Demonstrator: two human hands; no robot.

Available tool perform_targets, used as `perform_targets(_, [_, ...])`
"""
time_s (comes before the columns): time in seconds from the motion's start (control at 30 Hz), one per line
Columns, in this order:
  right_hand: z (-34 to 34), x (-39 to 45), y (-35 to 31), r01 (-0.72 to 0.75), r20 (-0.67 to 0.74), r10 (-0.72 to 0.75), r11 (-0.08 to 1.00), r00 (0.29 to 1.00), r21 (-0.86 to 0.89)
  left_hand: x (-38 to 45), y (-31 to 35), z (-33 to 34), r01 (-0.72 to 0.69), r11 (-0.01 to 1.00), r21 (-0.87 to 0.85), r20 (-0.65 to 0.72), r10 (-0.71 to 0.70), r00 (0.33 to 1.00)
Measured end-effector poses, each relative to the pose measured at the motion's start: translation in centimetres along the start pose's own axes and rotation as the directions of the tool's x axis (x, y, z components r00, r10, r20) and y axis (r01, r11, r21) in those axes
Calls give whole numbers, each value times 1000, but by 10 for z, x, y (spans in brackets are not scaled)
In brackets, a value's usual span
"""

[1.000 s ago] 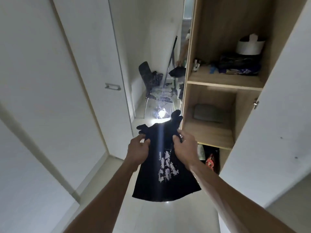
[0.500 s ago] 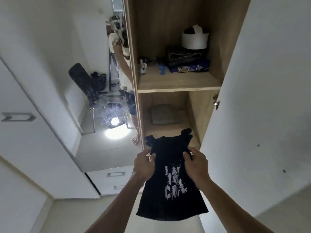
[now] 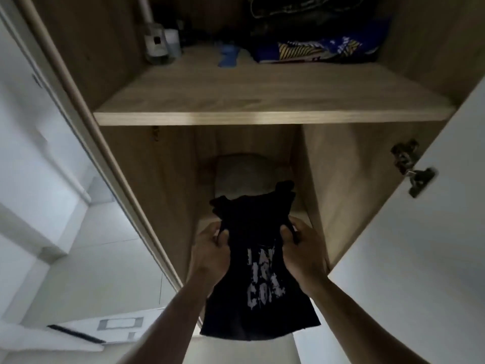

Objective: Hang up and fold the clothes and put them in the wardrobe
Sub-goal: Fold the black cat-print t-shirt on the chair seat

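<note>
A small black top (image 3: 258, 285) with a white printed design hangs in front of the open wooden wardrobe (image 3: 273, 118). My left hand (image 3: 210, 252) pinches its left edge below the shoulder, and my right hand (image 3: 301, 249) grips its right edge. The top's shoulders reach into the mouth of the lower compartment. A folded grey garment (image 3: 245, 174) lies at the back of that compartment, behind the top.
The upper shelf carries a clear bottle (image 3: 156, 43), a blue object (image 3: 228, 56) and folded dark and blue-patterned cloth (image 3: 317, 49). The white wardrobe door (image 3: 420, 245) stands open on the right with its hinge (image 3: 417, 176) showing. White drawers (image 3: 115, 325) sit low left.
The view has closed in on the wardrobe and swung right. Both hands carried the black top forward to the lower compartment's opening. The grip on it is unchanged.
</note>
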State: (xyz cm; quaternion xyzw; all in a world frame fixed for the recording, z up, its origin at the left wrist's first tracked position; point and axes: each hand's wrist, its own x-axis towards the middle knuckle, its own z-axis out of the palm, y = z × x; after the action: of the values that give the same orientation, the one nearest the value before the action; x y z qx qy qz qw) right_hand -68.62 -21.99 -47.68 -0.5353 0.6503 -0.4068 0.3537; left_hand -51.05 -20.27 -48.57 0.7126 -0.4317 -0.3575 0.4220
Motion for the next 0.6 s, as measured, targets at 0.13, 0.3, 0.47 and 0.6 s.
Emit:
perform_targets(0.13, [47, 87, 40, 54, -66, -52, 998, 997, 36, 90, -34, 42, 11, 1000, -4, -84, -12, 996])
perform_targets(0.3, [94, 168, 79, 29, -68, -20, 990, 997, 141, 173, -61, 75, -13, 1000, -10, -148, 11, 989])
perform_targets(0.47, [127, 221, 110, 17, -67, -7, 989, 998, 149, 225, -77, 97, -6, 1000, 21, -160, 10, 987])
perform_targets(0.6, [139, 244, 124, 52, -40, -48, 993, 998, 107, 242, -86, 106, 11, 999, 53, -187, -1, 982])
